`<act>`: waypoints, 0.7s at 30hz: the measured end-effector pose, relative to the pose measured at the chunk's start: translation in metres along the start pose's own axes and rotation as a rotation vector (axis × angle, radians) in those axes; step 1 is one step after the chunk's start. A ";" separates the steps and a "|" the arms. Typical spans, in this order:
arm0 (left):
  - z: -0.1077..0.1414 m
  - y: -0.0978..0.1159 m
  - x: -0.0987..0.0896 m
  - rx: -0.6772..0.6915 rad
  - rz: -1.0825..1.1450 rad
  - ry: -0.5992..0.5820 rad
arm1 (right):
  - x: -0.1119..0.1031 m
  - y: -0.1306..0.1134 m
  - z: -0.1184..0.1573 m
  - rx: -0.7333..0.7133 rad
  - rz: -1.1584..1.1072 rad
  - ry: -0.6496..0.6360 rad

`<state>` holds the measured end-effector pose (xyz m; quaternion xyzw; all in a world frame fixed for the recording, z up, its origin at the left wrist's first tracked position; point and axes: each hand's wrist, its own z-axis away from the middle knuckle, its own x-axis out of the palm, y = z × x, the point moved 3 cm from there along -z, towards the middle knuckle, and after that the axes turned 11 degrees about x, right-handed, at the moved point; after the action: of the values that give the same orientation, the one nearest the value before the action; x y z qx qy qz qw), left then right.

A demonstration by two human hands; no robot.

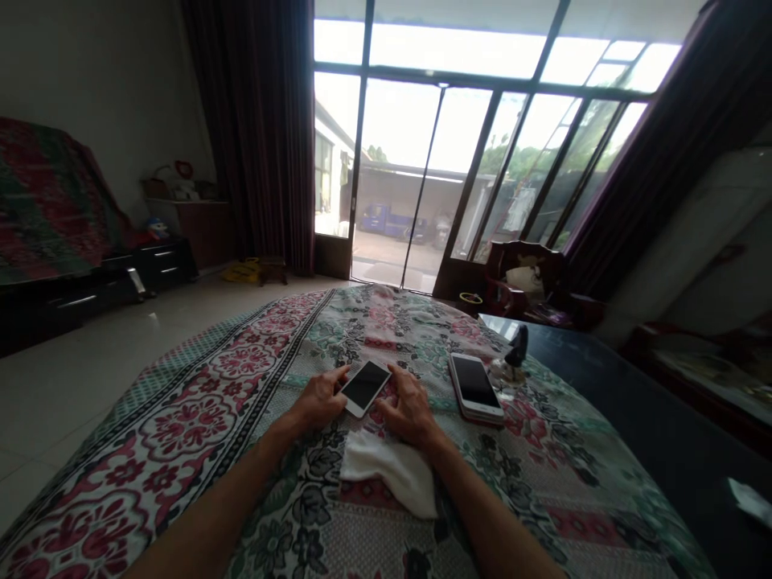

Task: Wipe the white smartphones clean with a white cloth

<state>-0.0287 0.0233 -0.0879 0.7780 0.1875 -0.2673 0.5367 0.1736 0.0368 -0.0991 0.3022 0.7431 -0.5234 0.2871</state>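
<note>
A white smartphone (364, 388) lies screen-up on a floral quilt (543, 515), its long axis slanting from near lower left to far upper right, its dark screen showing nothing readable. The grip of the left hand (318, 400) and right hand (410, 404) is spread, not pinching, with fingertips at the phone's sides. A white cloth (389, 473) lies just nearer, a second phone (475, 388) just right, with open quilt beyond.
</note>
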 end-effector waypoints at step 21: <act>0.009 0.010 0.008 0.269 -0.069 -0.088 | -0.003 0.000 0.000 0.028 0.080 -0.294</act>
<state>-0.0190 0.0114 -0.0879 0.8237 0.1530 -0.3422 0.4255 0.1756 0.0365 -0.0966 0.2557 0.6731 -0.5604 0.4094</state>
